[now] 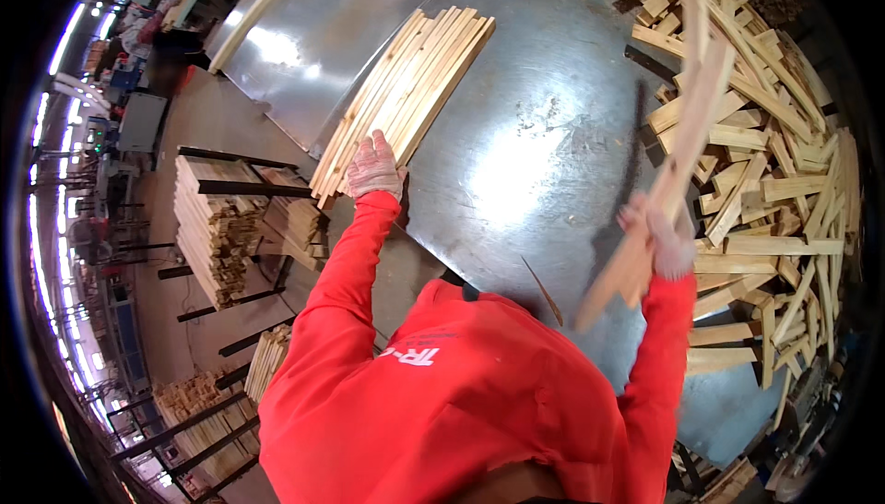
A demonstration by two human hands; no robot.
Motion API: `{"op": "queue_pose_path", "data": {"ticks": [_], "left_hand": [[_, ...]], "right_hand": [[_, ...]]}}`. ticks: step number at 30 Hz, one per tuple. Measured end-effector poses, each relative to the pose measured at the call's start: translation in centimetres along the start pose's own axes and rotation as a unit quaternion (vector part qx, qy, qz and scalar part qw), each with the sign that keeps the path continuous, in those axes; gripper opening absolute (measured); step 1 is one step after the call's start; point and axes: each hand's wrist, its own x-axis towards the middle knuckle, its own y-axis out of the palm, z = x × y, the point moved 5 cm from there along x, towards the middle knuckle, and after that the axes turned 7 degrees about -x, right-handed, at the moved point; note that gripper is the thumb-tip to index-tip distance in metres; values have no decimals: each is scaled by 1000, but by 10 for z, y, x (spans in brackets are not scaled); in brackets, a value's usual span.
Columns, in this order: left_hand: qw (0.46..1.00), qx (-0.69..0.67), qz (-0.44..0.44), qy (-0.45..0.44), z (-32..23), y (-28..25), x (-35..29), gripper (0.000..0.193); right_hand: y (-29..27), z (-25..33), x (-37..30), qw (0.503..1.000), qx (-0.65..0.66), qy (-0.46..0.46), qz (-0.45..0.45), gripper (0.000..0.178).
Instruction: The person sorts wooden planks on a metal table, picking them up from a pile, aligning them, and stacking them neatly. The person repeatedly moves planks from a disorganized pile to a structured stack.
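In the head view, the gloved left hand [373, 166] lies open and flat on the near end of a neat row of wooden slats [406, 89] on the metal table [544, 154]. The right hand [656, 238] grips raised slats [678, 149] beside a loose heap [774, 190].

left hand [373, 167] flat, arm outstretched; right hand [656, 238] raised, grip closed

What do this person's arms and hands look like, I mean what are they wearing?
Both arms are covered to the wrist by the long sleeves of a bright red top with white lettering on its front. The left hand and the right hand each wear a light, whitish-pink knitted work glove. No watch or jewellery shows.
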Motion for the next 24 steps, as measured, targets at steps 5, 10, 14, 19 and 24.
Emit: {"op": "queue_pose_path", "data": {"ticks": [5,10,14,19,24], "left_hand": [[793,-575,201,-8,-85,30,-51,71],[560,-669,488,1,-120,29,-86,62],[744,-561,359,-52,-63,36,-66,61],[892,-292,334,-85,-38,23,-35,58],[897,-310,314,-11,-14,0,-26,50]], "right_hand": [[120,-12,85,977,196,80,36,60],[110,-129,145,980,-136,138,-43,60],[126,-185,117,965,50,258,-22,45],[213,-193,77,876,-460,146,14,74],[291,-186,92,791,-532,256,160,90]]}}
